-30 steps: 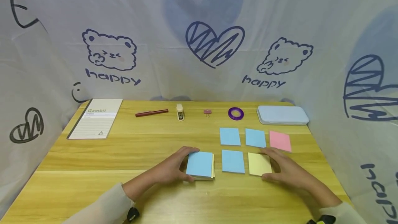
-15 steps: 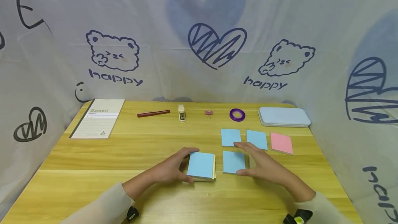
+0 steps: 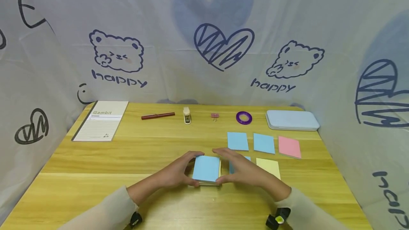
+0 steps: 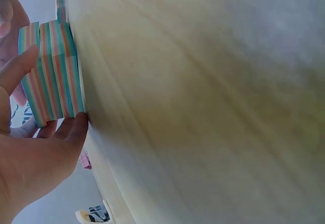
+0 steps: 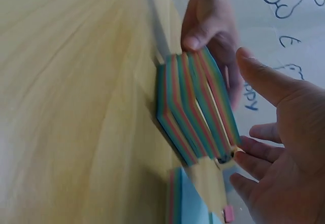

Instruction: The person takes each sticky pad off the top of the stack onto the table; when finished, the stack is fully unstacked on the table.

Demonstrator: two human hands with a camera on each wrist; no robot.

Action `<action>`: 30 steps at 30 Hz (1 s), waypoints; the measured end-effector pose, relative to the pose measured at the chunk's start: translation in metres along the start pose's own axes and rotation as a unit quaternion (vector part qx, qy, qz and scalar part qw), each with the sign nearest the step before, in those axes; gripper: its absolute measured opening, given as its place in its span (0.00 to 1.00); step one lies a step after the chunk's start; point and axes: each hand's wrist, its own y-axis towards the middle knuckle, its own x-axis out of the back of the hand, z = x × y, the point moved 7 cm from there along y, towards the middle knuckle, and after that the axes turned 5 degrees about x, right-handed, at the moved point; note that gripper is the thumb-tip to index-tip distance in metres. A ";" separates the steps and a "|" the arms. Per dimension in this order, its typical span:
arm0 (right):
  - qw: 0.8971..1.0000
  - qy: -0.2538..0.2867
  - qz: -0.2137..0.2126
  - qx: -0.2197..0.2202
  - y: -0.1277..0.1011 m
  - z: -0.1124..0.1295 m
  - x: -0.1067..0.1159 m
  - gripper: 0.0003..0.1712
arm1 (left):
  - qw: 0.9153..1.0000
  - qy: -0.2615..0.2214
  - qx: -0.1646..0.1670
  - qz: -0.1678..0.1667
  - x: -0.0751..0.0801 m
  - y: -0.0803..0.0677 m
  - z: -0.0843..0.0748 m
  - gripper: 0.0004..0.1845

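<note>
My left hand (image 3: 175,171) holds a stack of sticky note pads (image 3: 206,169) by its left side, thumb at the near edge and fingers at the far edge. A blue pad tops the pile; striped edges of several pads show in the left wrist view (image 4: 53,74). At the stack's right side, my right hand (image 3: 241,169) has thumb and fingers spread. In the right wrist view its thumb (image 5: 264,79) stands off the stack, while its fingertips are close to a corner; contact there is unclear. The right hand partly covers a blue sticky note pad (image 3: 247,158) on the table.
To the right lie a yellow pad (image 3: 269,166), two blue pads (image 3: 238,141) and a pink pad (image 3: 289,147). Along the back are a notebook (image 3: 101,121), a dark red pen (image 3: 158,115), a small white bottle (image 3: 186,115), a binder clip (image 3: 215,116), purple tape (image 3: 244,117) and a pale blue case (image 3: 292,120).
My right hand has moved left from the yellow pad, across the blue pad, to the stack's right side. The yellow pad shows again. My left hand stays on the stack.
</note>
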 end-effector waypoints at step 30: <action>0.999 -0.031 -0.023 0.018 0.008 0.008 -0.020 0.49 | 0.999 0.049 0.004 -0.011 -0.001 0.000 0.000 0.48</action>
